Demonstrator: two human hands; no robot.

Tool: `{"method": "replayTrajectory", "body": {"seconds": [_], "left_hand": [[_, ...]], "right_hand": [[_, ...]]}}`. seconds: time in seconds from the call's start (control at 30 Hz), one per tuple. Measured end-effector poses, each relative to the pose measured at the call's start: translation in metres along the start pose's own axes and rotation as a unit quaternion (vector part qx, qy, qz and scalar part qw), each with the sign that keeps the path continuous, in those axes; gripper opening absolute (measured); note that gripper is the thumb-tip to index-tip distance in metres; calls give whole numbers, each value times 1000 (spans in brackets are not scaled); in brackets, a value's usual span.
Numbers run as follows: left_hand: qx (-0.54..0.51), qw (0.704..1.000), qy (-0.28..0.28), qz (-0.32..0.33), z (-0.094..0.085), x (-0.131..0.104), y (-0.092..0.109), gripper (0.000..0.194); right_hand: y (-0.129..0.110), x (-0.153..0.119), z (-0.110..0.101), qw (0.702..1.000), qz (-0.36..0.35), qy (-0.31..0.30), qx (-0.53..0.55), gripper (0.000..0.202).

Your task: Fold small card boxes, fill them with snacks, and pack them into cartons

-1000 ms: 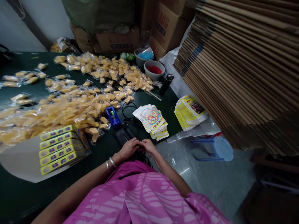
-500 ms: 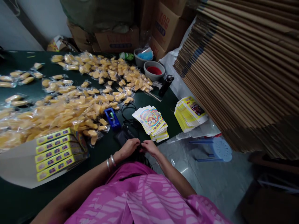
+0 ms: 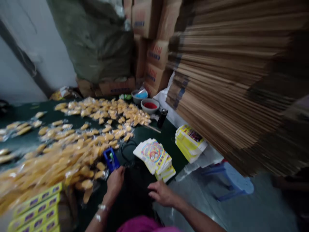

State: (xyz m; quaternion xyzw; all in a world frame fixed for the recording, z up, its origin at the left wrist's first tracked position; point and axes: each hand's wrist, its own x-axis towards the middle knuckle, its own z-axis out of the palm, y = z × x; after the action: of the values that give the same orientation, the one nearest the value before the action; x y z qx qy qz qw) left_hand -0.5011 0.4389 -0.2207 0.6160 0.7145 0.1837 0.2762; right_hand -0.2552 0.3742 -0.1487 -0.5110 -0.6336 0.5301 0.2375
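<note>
From the head view, the two hands are well apart at the near edge of the dark green table [image 3: 143, 136], and there's blur over all of it. The left hand [image 3: 116, 182] is right up at the near end of the blue tape dispenser [image 3: 113, 165], fingers bent together; whether they touch it or close on it, one cannot tell. Across the gap, the right hand [image 3: 162, 193] sits just below the stack of printed cards [image 3: 152, 158], its fingers a little spread, nothing seen between them. The cards lie slightly fanned on the table, to the right of the dispenser. Out left are the wrapped yellow pieces [image 3: 79, 167], and nearer the person, the row of yellow boxes [image 3: 36, 209].

The step in hand looks like a changeover, hands parted and no piece of work visibly held. As a judgement, a grip on the dispenser would call for the left fingers to straddle its narrow body, while taking a single card would ask the right thumb and fingertips to pinch one edge without dragging the loose stack along.
</note>
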Motion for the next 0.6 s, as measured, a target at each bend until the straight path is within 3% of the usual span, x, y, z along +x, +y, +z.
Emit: {"method": "replayTrajectory", "body": {"seconds": [0.1, 0.2, 0.37, 0.43, 0.5, 0.6], "left_hand": [[-54, 997, 53, 4, -11, 13, -5, 16], [-123, 985, 123, 0, -36, 33, 0, 12], [-250, 940, 233, 14, -98, 49, 35, 50], [-317, 916, 247, 15, -111, 43, 47, 58], [-356, 907, 226, 14, -108, 34, 51, 59], [-381, 904, 192, 3, -84, 26, 43, 60]], "right_hand": [[-37, 17, -12, 999, -49, 4, 14, 13], [-81, 45, -39, 995, -77, 27, 60, 10], [-174, 121, -117, 977, -115, 125, 125, 13], [-208, 161, -153, 967, -133, 173, 133, 6], [-233, 201, -189, 955, -139, 226, 135, 7], [-247, 251, -241, 935, -130, 303, 129, 10]]}}
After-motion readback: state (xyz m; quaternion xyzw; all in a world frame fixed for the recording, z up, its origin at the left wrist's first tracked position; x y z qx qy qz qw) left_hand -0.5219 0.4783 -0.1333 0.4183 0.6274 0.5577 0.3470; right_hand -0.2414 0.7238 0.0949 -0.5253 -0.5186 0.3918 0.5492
